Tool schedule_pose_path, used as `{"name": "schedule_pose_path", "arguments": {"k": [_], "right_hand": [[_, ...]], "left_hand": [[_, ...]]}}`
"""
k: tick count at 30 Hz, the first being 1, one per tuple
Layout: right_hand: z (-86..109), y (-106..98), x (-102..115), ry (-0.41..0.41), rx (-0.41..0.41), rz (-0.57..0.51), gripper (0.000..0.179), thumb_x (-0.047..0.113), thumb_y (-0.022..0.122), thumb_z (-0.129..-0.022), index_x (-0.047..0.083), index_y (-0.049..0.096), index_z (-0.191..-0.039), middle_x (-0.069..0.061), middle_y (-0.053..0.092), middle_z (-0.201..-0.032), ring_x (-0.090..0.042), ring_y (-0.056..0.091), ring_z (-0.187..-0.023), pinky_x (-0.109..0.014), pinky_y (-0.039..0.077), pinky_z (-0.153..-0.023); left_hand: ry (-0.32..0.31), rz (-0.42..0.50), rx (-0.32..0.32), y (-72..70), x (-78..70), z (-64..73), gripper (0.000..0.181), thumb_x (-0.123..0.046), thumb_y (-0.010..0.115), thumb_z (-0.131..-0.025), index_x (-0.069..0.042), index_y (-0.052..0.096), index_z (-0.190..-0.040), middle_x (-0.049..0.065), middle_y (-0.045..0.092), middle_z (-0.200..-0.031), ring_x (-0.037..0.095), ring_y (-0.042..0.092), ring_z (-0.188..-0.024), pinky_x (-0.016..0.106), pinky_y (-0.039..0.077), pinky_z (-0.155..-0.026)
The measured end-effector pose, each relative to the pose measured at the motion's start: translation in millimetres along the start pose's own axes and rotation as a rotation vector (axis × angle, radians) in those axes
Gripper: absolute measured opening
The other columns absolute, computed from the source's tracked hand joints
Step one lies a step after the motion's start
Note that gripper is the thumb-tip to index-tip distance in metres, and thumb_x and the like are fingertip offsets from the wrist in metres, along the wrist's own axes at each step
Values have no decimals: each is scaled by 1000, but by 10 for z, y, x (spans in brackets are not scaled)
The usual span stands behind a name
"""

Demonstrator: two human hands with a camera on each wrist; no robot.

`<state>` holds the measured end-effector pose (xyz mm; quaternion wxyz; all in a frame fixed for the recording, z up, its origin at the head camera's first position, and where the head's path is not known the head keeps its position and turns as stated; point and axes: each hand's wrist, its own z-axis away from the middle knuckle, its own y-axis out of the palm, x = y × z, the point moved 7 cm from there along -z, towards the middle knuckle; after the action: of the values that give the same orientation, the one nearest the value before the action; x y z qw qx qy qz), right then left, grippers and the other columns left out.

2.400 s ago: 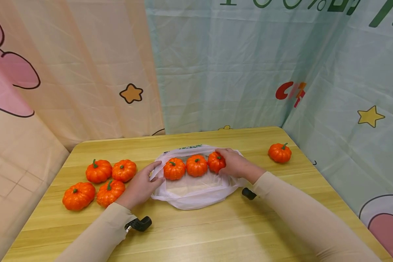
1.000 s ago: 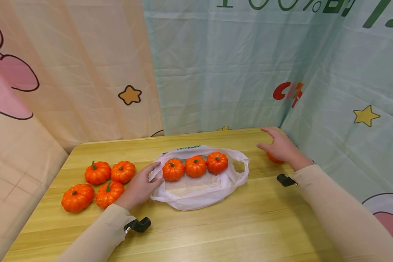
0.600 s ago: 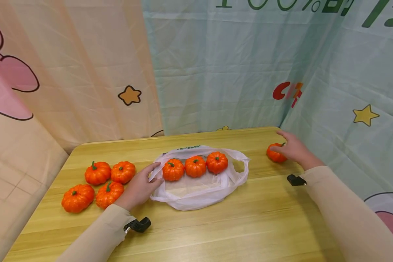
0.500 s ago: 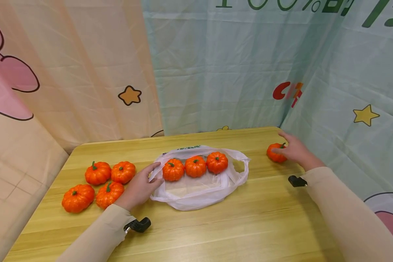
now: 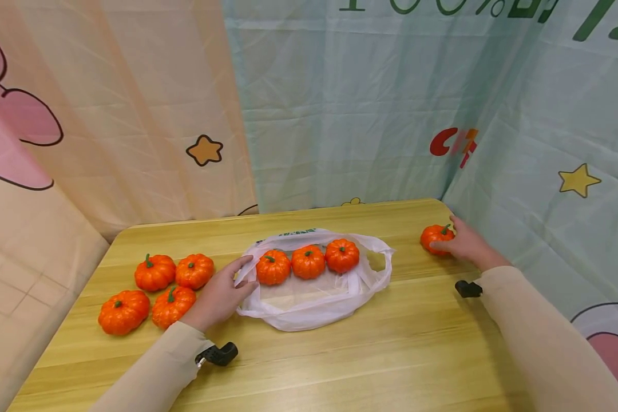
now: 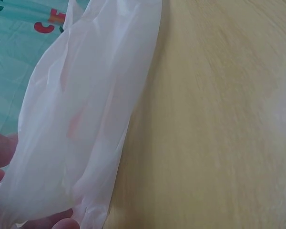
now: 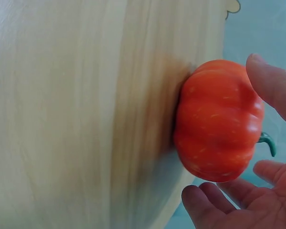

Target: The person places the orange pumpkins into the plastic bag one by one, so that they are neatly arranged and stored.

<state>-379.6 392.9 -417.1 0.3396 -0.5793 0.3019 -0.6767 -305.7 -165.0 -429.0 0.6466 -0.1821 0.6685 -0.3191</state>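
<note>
On the table's left-middle lies a white plastic bag (image 5: 309,320), its mouth spread. Three small orange pumpkins stand in a row at the mouth: a left one (image 5: 273,267), a middle one (image 5: 308,262) and a right one (image 5: 342,256). My left hand (image 5: 218,296) holds the bag's left edge; in the left wrist view the thin plastic (image 6: 81,119) runs between fingers and thumb. At the far right my right hand (image 5: 468,245) is around a single pumpkin (image 5: 434,236), thumb over its near side. In the right wrist view that pumpkin (image 7: 219,121) sits between thumb and spread fingers, a small gap showing at one fingertip.
Several more pumpkins (image 5: 123,312) stand close together left of my left hand. The wooden table (image 5: 329,372) has its far edge against printed cloth (image 5: 340,114). More cloth hangs near its right edge. Black wrist-worn cameras (image 5: 221,353) sit under both sleeves.
My right hand has left the right pumpkin at the bag, moved right and come down around the far-right pumpkin, which stands where it was. The left hand has stayed on the bag.
</note>
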Motion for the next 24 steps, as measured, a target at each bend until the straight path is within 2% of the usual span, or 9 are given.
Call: {"name": "schedule_pose_path", "arguments": {"k": [4, 7, 13, 24], "right_hand": [[-17, 36, -31, 0, 4, -4, 111, 37, 72, -97, -16, -3, -161, -48, 19, -159, -61, 30, -142, -70, 26, -121], [-27, 51, -43, -7, 5, 9, 106, 36, 71, -98, -18, 5, -159, -47, 24, -157, -59, 36, -136, -69, 30, -119], [-35, 76, -61, -15, 22, 1, 98, 37, 70, -99, -16, 14, -160, -44, 28, -156, -56, 41, -130, -68, 34, -116], [-32, 80, -88, -48, 11, -34, 92, 34, 73, -98, -11, 23, -160, -40, 34, -156, -53, 44, -130, -65, 37, -115]], "left_hand": [[9, -4, 1, 2, -2, 1, 67, -27, 71, -101, -18, 43, -161, 18, 52, -151, 18, 44, -64, 22, 39, -54], [12, -5, 2, 2, -1, 2, 67, -27, 71, -101, -17, 43, -161, 19, 50, -155, 19, 45, -68, 23, 40, -55], [1, -4, 5, 8, 16, 0, 67, -27, 71, -101, -18, 43, -161, 18, 49, -157, 19, 46, -67, 22, 41, -55], [13, -14, 0, 4, -10, 17, 67, -27, 70, -101, -17, 43, -161, 20, 49, -156, 21, 47, -75, 24, 42, -58]]}}
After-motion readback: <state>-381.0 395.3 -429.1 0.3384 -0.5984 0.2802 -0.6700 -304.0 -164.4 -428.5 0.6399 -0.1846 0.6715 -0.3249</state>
